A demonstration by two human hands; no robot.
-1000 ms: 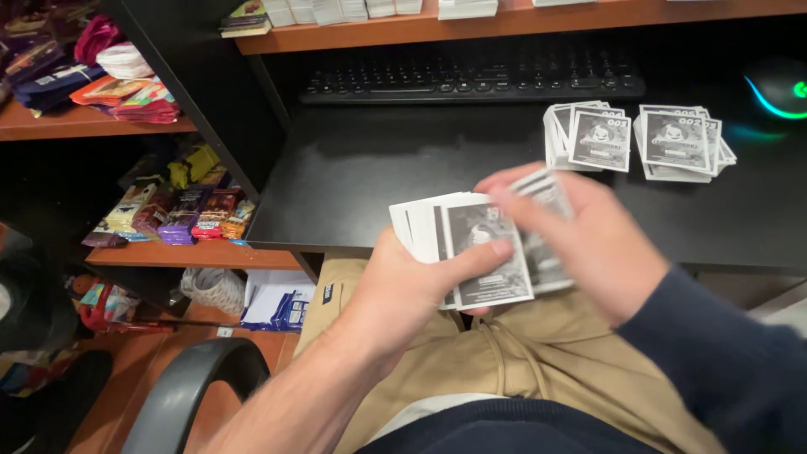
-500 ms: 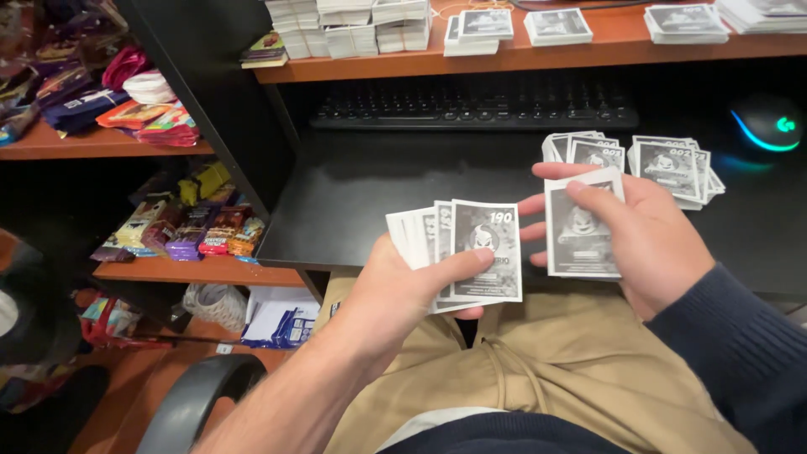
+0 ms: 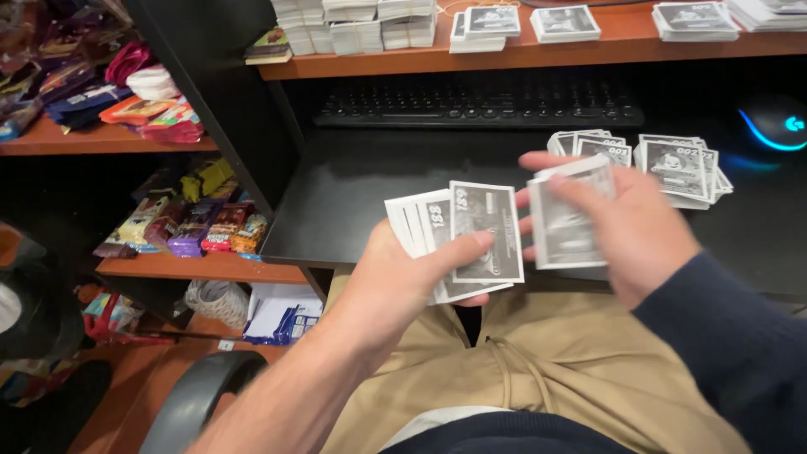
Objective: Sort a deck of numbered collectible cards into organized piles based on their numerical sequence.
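Black desk surface (image 3: 370, 193) fills the middle of the view, with a wooden shelf above it and a dark chair armrest (image 3: 202, 395) low on the left. Nearest to the camera are the beige trousers (image 3: 555, 370) of the seated person.

Just above the lap, the left hand (image 3: 403, 277) grips a fanned stack of black-and-white cards (image 3: 471, 240), the thumb pressing on the top card. The right hand (image 3: 622, 227) pinches a single card (image 3: 567, 214) between thumb and fingers, and this card is a little blurred.

Half a second ago the right hand held the single card close beside the fan. Now it is lifted higher and further to the right, apart from the fan — so the card looks separated from the stack and is moving toward the two loose piles of cards (image 3: 672, 164) lying on the desk behind the hand. The fan in the left hand has hardly shifted. I judge that the sorting goes card by card, with this one on its way to a pile.

Further back lies a black keyboard (image 3: 479, 105), and a mouse with a blue glow (image 3: 777, 126) at the right edge. On the shelf above stand more card stacks (image 3: 572, 23). Far left, open shelves carry colourful snack packets (image 3: 193, 223).
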